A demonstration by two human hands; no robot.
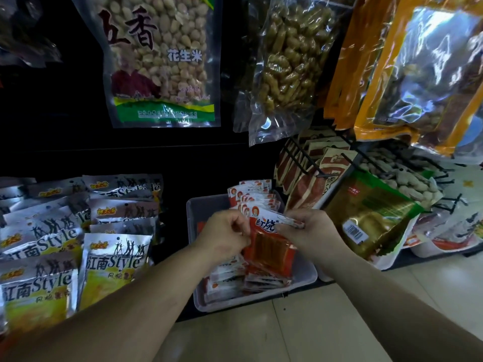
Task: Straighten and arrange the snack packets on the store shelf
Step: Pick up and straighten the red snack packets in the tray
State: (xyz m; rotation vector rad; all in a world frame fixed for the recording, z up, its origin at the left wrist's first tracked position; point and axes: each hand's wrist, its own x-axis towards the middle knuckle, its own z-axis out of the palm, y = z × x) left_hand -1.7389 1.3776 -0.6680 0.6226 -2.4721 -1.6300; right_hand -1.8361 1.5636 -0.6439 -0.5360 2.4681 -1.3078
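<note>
Left hand [224, 232] and right hand [312, 231], a pinch each on the red packet [270, 250], over the tray [194, 220].

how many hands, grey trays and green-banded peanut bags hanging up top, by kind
bare hands, left hand and right hand, gripping a red and white foil snack packet: 2
translucent grey plastic tray under them: 1
clear hanging peanut bag with green bottom band: 1
total: 4

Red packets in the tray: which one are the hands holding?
The frontmost red packet of the upright row. The left hand and right hand pinch its top; the other packets stand behind or lie flat beneath.
</note>
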